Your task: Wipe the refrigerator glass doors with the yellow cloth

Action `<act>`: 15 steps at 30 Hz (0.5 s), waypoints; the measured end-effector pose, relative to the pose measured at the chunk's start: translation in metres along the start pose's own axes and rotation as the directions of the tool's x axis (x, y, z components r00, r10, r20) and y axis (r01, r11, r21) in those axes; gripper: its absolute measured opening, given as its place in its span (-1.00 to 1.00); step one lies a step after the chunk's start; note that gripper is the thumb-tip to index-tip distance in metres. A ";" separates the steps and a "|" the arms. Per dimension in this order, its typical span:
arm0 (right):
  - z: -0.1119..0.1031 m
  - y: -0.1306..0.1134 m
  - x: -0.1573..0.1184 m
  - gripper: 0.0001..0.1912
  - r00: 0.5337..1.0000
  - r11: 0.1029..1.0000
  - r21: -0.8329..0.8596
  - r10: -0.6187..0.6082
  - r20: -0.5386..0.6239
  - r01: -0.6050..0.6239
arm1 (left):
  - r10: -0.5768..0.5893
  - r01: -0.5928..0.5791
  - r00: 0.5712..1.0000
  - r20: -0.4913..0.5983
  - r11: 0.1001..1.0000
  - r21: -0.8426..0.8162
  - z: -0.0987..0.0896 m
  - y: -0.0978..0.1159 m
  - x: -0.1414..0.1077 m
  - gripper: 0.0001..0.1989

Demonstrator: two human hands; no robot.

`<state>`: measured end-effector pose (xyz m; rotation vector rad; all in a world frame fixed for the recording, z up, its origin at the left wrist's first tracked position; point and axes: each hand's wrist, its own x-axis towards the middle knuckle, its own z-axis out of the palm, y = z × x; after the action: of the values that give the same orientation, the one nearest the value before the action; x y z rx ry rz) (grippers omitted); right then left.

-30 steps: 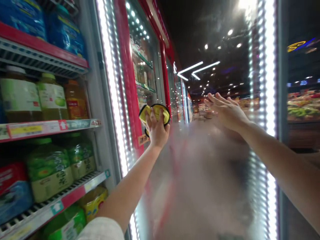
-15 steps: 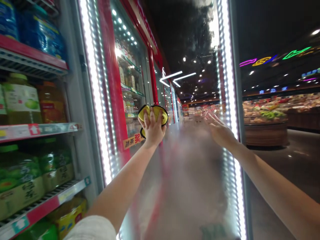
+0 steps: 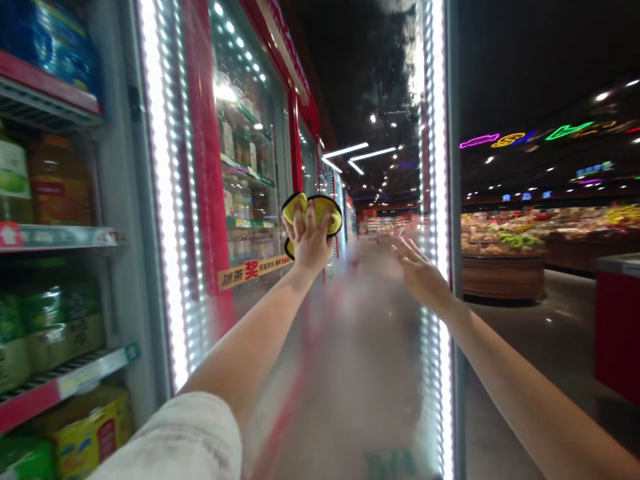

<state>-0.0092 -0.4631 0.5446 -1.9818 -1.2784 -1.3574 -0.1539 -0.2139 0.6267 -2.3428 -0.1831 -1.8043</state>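
A yellow cloth with black edging (image 3: 330, 212) is pressed against the glass door (image 3: 370, 347) by my left hand (image 3: 313, 243), its fingers spread over the bunched cloth. To the right, my right hand (image 3: 423, 273) has its fingers stretched out, near the glass and beside the door's lit right edge, with nothing in it. Fog covers the lower part of the glass, while the upper part looks clearer. A bright strip of lights (image 3: 167, 200) runs down the door's left side.
Shelves (image 3: 60, 237) with bottled drinks stand close on the left. Beyond the glass are red-framed coolers (image 3: 295, 140). On the right are a round wooden produce stand (image 3: 503, 277) and a red counter (image 3: 617, 327).
The view has turned slightly right, so the shelves and door sit further left. On the glass, my left hand and the cloth have shifted a little to the right and up.
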 end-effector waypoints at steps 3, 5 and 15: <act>0.001 0.001 -0.005 -0.25 1.000 1.000 0.017 0.002 -0.022 -0.002 | 0.215 -0.212 0.973 0.084 0.976 -0.044 0.014 0.027 -0.009 -0.35; 0.002 0.003 -0.010 -0.21 0.999 0.999 0.040 0.000 -0.048 0.002 | 0.479 -0.467 0.857 0.188 0.878 -0.107 0.014 0.021 -0.029 -0.34; -0.017 0.007 -0.011 -0.32 0.999 0.997 0.080 0.008 -0.039 -0.005 | 0.149 -0.149 0.989 0.004 0.988 -0.039 0.008 0.045 0.016 -0.37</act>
<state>-0.0134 -0.4841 0.5437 -1.8949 -1.2866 -1.3151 -0.1332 -0.2559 0.6377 -2.3209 0.0262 -1.7439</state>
